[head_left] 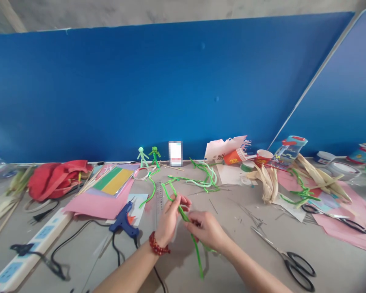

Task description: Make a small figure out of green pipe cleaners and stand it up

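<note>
Green pipe cleaners [197,254] run through both my hands, with a bent loop sticking up past the left fingers and a long tail hanging below the right. My left hand [173,213] is closed around the upper part. My right hand [205,228] pinches the strand just below, close beside the left. Two small green pipe cleaner figures, a pale one [142,156] and a darker one [154,156], stand at the back near a phone [175,154]. More loose green pipe cleaners [207,173] lie behind my hands.
Left are a blue glue gun [125,221], a power strip [33,250], coloured sheets [112,181] and a red cloth bag [56,177]. A metal ruler [159,201] lies by my left hand. Right are black-handled scissors [285,256], corn husks [268,185] and paper cups [234,157].
</note>
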`<state>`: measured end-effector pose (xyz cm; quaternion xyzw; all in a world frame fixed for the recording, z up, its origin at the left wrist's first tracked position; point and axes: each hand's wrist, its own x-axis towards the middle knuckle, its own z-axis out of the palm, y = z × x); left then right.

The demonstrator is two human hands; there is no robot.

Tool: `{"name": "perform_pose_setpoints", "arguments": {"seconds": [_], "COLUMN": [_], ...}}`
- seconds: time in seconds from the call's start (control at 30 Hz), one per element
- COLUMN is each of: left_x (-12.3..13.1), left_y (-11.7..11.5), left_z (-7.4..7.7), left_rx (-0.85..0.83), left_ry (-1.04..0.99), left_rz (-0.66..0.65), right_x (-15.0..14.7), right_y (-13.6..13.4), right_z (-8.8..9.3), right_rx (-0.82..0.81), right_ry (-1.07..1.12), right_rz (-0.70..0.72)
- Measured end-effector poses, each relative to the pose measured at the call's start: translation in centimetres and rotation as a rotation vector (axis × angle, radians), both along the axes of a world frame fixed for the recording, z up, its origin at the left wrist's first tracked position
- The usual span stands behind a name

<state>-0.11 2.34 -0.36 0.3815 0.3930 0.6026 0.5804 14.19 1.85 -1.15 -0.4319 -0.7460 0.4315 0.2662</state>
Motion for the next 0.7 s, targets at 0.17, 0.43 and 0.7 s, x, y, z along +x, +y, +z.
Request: {"name": "perform_pose_setpoints", "arguments": {"seconds": [0.17,0.43,0.7], "left_x": [-0.9,-0.6,0.7], "left_y": [0.1,-0.5,-1.2], "left_z": [1.4,0.4,0.1], "left_rx": [-0.111,-0.330,-0.322], "left_ry": [-0.359,-0.268,-0.041], "left_rz": [-0.257,-0.529,-0.422], "right_x": [0.3,1.2,0.0], "right_y": [-0.1,1.8,1.8], "right_z": [-0.2,1.0,1.0], "right_rx": [-0.059,-0.036,-0.099], "right_ry": [0.037,0.487,0.597], "right_rz": [0.102,-0.176,-0.133]}}
